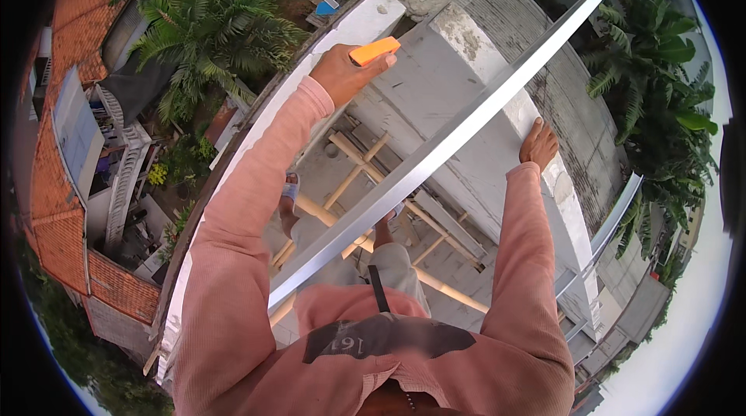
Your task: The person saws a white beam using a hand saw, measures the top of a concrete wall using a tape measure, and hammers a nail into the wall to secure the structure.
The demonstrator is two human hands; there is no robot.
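My left hand (342, 73) is closed around an orange tool handle (375, 50), held out over the white ledge of a wall (365, 20). My right hand (538, 144) rests flat, fingers apart, on the top of a white plastered wall (466, 82). A long silvery metal straightedge (443, 148) runs diagonally from the lower left near my chest to the upper right, passing between my two arms and across the wall face. Its near end is hidden behind my left sleeve.
I stand high up on bamboo and wooden scaffold poles (353, 175), my sandalled feet (290, 191) below. Red tiled roofs (74, 27) and palm trees (214, 20) lie far below on the left. Banana plants (660, 90) stand on the right. A second metal bar (614, 222) lies along the wall's right edge.
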